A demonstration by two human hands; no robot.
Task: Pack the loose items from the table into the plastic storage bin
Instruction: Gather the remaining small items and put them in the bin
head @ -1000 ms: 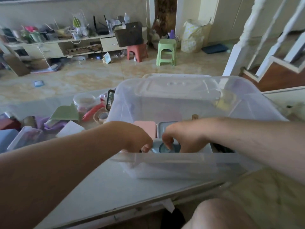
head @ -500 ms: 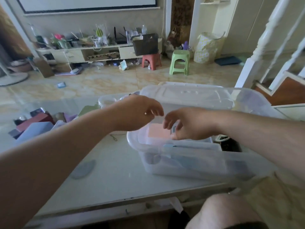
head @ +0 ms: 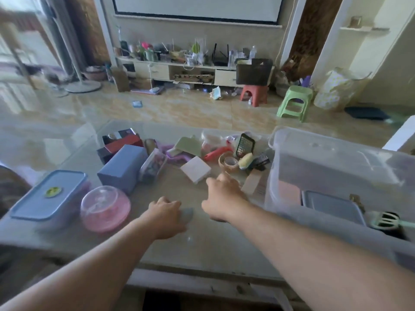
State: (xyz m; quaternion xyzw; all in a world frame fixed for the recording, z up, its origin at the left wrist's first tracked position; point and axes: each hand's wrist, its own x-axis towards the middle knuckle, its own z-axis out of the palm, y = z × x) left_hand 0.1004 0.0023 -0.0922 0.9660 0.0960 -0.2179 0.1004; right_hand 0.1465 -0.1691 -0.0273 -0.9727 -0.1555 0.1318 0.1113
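Observation:
The clear plastic storage bin [head: 336, 167] stands on the right of the table [head: 202, 248]; a pink item [head: 289, 194] and a grey lidded box [head: 330, 205] lie inside. My left hand [head: 166, 218] rests with its fingers on a flat grey piece [head: 188, 214] on the tabletop. My right hand [head: 222, 198] hovers just beyond it, holding nothing, a finger stretched toward a white square box [head: 195, 169]. Loose items lie behind: a tape roll [head: 230, 162], a calculator [head: 246, 144], a blue box [head: 123, 167].
On the left stand a blue-lidded container [head: 48, 196] and a pink round container [head: 105, 208]. A tan box [head: 251, 184] leans by the bin's left wall. A green tool [head: 384, 221] lies at the bin's near corner. The table's front edge is close to me.
Both hands have come out of the bin and moved left over the table. My left hand has dropped onto the flat grey piece; my view has swung left and up.

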